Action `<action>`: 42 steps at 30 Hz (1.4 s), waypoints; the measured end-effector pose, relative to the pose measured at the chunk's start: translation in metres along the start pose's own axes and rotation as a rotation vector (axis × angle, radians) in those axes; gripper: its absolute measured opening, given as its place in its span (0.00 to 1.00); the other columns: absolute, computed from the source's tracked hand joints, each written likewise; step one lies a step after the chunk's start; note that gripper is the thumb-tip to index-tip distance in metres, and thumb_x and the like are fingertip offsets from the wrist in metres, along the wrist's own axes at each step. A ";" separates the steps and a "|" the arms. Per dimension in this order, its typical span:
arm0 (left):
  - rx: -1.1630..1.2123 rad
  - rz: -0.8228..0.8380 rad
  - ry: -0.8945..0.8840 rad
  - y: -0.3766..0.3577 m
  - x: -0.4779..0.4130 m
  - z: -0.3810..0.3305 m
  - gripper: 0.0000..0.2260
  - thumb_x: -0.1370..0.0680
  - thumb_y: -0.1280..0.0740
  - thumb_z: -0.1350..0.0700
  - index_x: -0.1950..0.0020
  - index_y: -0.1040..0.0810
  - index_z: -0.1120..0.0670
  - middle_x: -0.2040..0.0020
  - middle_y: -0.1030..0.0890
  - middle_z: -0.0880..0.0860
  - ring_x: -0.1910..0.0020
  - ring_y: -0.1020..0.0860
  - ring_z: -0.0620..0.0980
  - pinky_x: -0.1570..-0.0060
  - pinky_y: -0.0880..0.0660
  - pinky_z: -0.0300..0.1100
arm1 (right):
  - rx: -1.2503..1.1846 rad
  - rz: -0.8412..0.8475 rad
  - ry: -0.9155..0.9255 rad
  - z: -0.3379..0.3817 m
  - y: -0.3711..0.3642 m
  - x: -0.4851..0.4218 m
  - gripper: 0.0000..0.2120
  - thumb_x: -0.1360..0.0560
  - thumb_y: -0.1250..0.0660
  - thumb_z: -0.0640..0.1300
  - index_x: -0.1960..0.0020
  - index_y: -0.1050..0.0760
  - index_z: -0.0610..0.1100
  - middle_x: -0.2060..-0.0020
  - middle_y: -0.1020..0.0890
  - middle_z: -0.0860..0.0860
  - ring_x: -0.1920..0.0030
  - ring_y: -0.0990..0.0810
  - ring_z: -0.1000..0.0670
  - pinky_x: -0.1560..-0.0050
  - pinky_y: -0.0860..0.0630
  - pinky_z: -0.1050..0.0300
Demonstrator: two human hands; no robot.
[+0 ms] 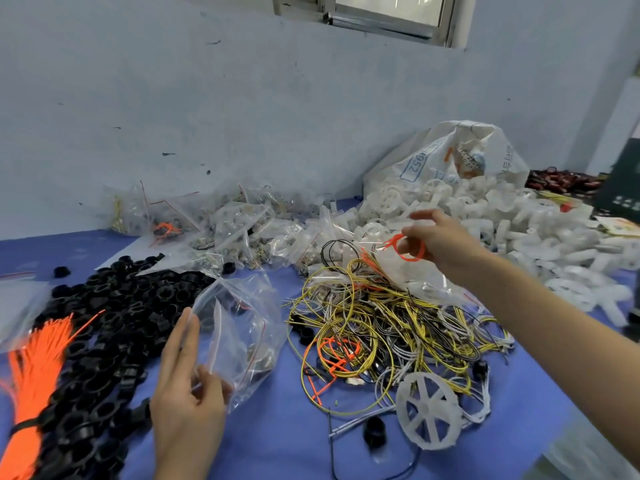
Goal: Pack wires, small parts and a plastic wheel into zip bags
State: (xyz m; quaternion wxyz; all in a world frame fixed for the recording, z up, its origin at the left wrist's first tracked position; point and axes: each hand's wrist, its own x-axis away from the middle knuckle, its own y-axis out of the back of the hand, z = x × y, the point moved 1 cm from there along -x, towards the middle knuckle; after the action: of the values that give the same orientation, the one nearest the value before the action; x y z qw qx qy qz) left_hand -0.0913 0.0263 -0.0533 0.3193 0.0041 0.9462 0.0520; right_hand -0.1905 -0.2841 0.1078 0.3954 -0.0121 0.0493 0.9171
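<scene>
At far left an orange tie bundle (33, 368) lies on black rings (114, 327) on the counter (284, 445). Your left hand (187, 393) pinches the open zip bag (239, 337) at its mouth, fingers clamped on the film. The wire tangle (391, 327) sits mid-counter, the plastic wheel (429, 410) at its near edge. Your right hand (436, 237), raised above it, pinches an orange wire loop (408, 249) between fingers.

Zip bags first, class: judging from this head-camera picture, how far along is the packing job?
Done: filled bags lie heaped by the wall. In hand: the left hand holds a clear zip bag, seemingly almost empty, while the right hand pinches a coiled orange wire. Left: the tangle of wires, a white wheel, black rings and many loose white parts.
</scene>
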 end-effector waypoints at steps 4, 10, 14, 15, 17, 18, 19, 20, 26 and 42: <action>-0.039 0.004 -0.028 0.001 -0.001 0.007 0.36 0.28 0.39 0.78 0.27 0.32 0.46 0.28 0.34 0.35 0.70 0.26 0.41 0.70 0.27 0.27 | -0.296 0.198 -0.175 0.004 0.020 0.026 0.11 0.22 0.42 0.33 0.48 0.23 0.42 0.70 0.20 0.47 0.72 0.21 0.53 0.60 0.20 0.58; -0.064 -0.003 -0.103 -0.006 0.000 0.011 0.41 0.31 0.39 0.80 0.27 0.32 0.46 0.27 0.32 0.40 0.66 0.25 0.32 0.67 0.31 0.20 | 0.286 0.253 -0.115 -0.037 0.053 0.056 0.08 0.23 0.36 0.38 0.50 0.19 0.40 0.57 0.14 0.44 0.71 0.24 0.53 0.64 0.23 0.63; -0.056 -0.008 -0.127 -0.007 0.001 0.014 0.37 0.32 0.39 0.79 0.28 0.31 0.51 0.28 0.31 0.41 0.67 0.26 0.33 0.67 0.32 0.19 | 1.056 0.093 0.193 -0.074 0.044 0.056 0.10 0.24 0.33 0.46 0.61 0.18 0.43 0.68 0.18 0.48 0.69 0.25 0.53 0.64 0.30 0.59; -0.053 -0.011 -0.145 -0.007 0.001 0.014 0.35 0.31 0.39 0.76 0.28 0.31 0.52 0.28 0.31 0.41 0.67 0.26 0.33 0.66 0.32 0.19 | 1.108 0.081 0.198 -0.083 0.039 0.055 0.14 0.24 0.33 0.48 0.64 0.20 0.40 0.71 0.21 0.46 0.70 0.28 0.51 0.66 0.34 0.58; -0.046 -0.025 -0.168 -0.006 0.001 0.012 0.32 0.32 0.41 0.69 0.28 0.29 0.52 0.28 0.31 0.41 0.65 0.26 0.32 0.66 0.32 0.20 | 1.051 0.066 0.152 -0.095 0.032 0.052 0.20 0.25 0.32 0.52 0.68 0.22 0.38 0.75 0.26 0.46 0.73 0.32 0.50 0.69 0.37 0.57; -0.047 -0.030 -0.175 -0.006 0.000 0.011 0.32 0.32 0.42 0.67 0.29 0.28 0.52 0.28 0.30 0.41 0.64 0.27 0.32 0.66 0.32 0.20 | 0.993 0.059 0.126 -0.097 0.031 0.050 0.20 0.27 0.31 0.54 0.68 0.21 0.38 0.76 0.26 0.46 0.74 0.31 0.50 0.70 0.37 0.58; -0.045 -0.034 -0.177 -0.006 -0.001 0.010 0.31 0.32 0.42 0.67 0.29 0.28 0.53 0.28 0.30 0.42 0.64 0.27 0.33 0.67 0.32 0.21 | 0.947 0.064 0.102 -0.097 0.029 0.049 0.19 0.28 0.30 0.55 0.66 0.19 0.40 0.75 0.24 0.47 0.74 0.30 0.51 0.71 0.35 0.59; -0.041 -0.036 -0.172 -0.006 -0.001 0.009 0.31 0.32 0.42 0.67 0.29 0.28 0.53 0.28 0.29 0.43 0.64 0.26 0.34 0.68 0.33 0.21 | 0.921 0.074 0.084 -0.097 0.027 0.048 0.16 0.29 0.29 0.55 0.63 0.18 0.42 0.73 0.21 0.47 0.73 0.27 0.51 0.70 0.33 0.59; -0.042 -0.018 -0.182 -0.007 0.000 0.005 0.30 0.31 0.42 0.66 0.29 0.28 0.52 0.28 0.31 0.41 0.68 0.26 0.37 0.68 0.31 0.23 | 0.759 0.065 -0.022 -0.092 0.022 0.050 0.10 0.27 0.30 0.44 0.63 0.19 0.39 0.74 0.25 0.49 0.74 0.31 0.54 0.71 0.34 0.62; -0.093 -0.010 -0.279 -0.006 0.001 -0.010 0.26 0.28 0.44 0.60 0.29 0.29 0.52 0.28 0.31 0.42 0.70 0.28 0.44 0.68 0.29 0.37 | -0.133 -0.177 0.056 -0.010 0.050 0.048 0.13 0.27 0.42 0.28 0.55 0.29 0.45 0.73 0.34 0.50 0.80 0.38 0.56 0.79 0.36 0.66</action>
State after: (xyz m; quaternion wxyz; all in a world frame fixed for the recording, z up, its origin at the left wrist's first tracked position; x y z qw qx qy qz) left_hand -0.0981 0.0195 -0.0470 0.4480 -0.0081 0.8892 0.0932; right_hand -0.2597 -0.2843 0.0993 0.4714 -0.0682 -0.0019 0.8793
